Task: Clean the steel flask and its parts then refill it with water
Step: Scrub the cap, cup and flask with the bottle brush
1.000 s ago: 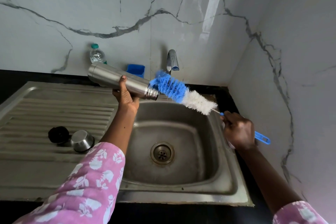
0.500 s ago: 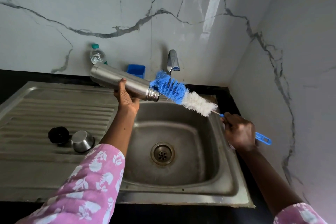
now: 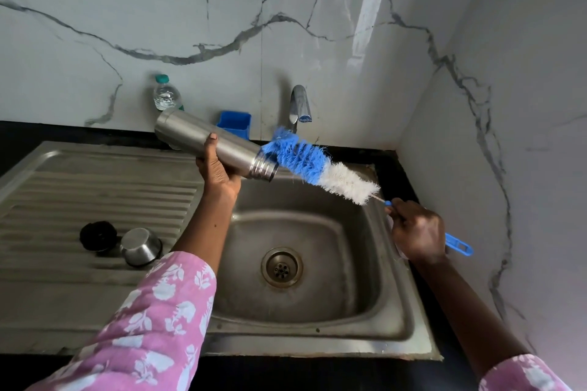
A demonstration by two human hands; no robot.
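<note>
Head view, the only one. Left hand point(image 3: 219, 168) grips the steel flask point(image 3: 212, 143) round its middle, fingers and thumb wrapped on the body; flask is held nearly level over the far left rim of the sink point(image 3: 422, 336), threaded mouth pointing right and slightly down. Right hand point(image 3: 417, 232) is closed round the blue handle of the bottle brush point(image 3: 317, 167); the brush's blue bristle tip sits right at the flask mouth, white bristles trailing toward the right hand. Black stopper point(image 3: 97, 235) and steel cap point(image 3: 140, 246) lie on the drainboard, near left, just beside each other. Tap point(image 3: 298, 105) at far centre, no water seen running.

Step in hand, by my read: getting the brush into the flask to scrub inside. To do it well: line the brush shaft up with the flask axis, feed bristles straight in, twist while pushing, keep the mouth tilted down over the basin so dirty water drains.

Hard to tell: whether the tip is already inside the mouth or only touching it; flask interior not visible; soap or water on the bristles unclear. Plastic water bottle point(image 3: 165, 94) is partly hidden behind the flask, blue container point(image 3: 235, 122) partly too. Left fingers behind the flask unseen.
</note>
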